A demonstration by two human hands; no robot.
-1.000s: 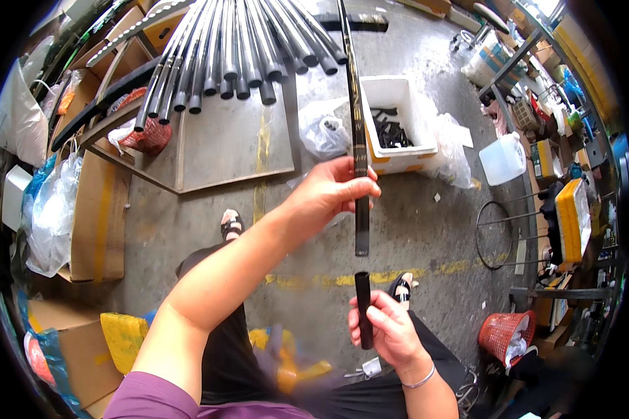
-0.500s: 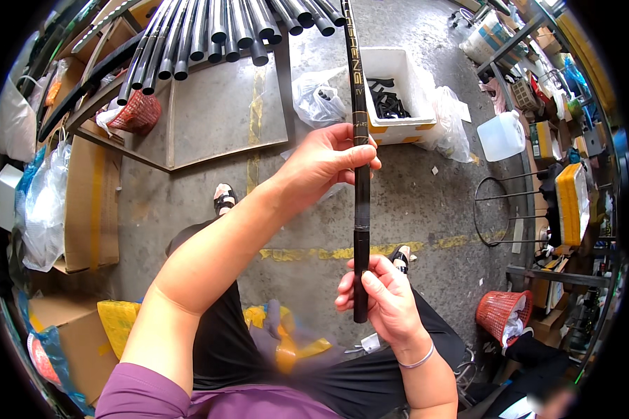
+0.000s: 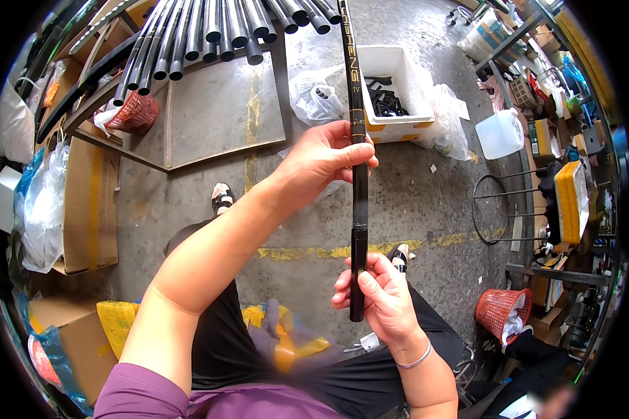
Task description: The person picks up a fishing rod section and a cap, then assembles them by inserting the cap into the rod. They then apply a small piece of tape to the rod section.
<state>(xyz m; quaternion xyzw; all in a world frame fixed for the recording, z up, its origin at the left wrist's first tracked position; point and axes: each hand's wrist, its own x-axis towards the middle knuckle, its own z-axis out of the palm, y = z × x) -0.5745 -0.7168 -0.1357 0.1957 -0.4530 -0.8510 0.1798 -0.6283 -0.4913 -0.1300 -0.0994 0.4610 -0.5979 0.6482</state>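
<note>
A long black pole with gold markings, like a telescopic fishing rod (image 3: 359, 188), stands lengthwise before me, its far end running past the top edge. My left hand (image 3: 335, 153) is closed round its middle, thumb across the front. Lower down, my right hand (image 3: 379, 290) pinches the thicker glossy black end section between thumb and fingers. The pole's near tip sticks out just below that hand. At the upper left, several similar dark tubes (image 3: 213, 31) lie side by side with their ends toward me.
A metal frame table (image 3: 223, 119) stands beneath the tubes. Beyond my hands are a white foam box (image 3: 405, 126) of black parts and a plastic bag (image 3: 313, 98). To the right are a white jug (image 3: 500, 134), a stool (image 3: 572, 204) and a red basket (image 3: 495, 311). Cartons (image 3: 91, 202) line the left.
The whole view has shifted very slightly. Both hands keep their holds on the pole, with almost no visible movement.
</note>
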